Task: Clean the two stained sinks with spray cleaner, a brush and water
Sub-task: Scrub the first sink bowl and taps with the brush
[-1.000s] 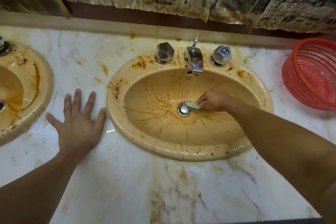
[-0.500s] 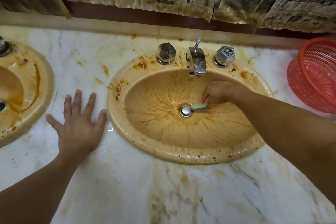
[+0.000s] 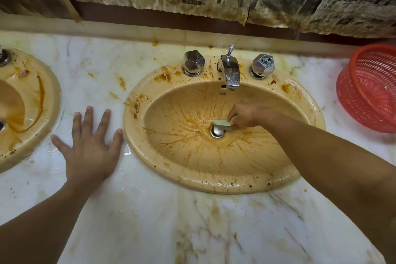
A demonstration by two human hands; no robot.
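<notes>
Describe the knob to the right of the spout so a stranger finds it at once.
Start at the sink fully in view. Behind its bowl a chrome spout stands between two faceted chrome knobs. Take the right knob: its top has a recessed hole, while the left knob is capped smooth.

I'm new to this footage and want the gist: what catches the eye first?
The middle sink, streaked with orange-brown stains running toward its drain. There the right hand grips a pale green brush, while the left hand lies flat on the marble counter beside it.
</notes>
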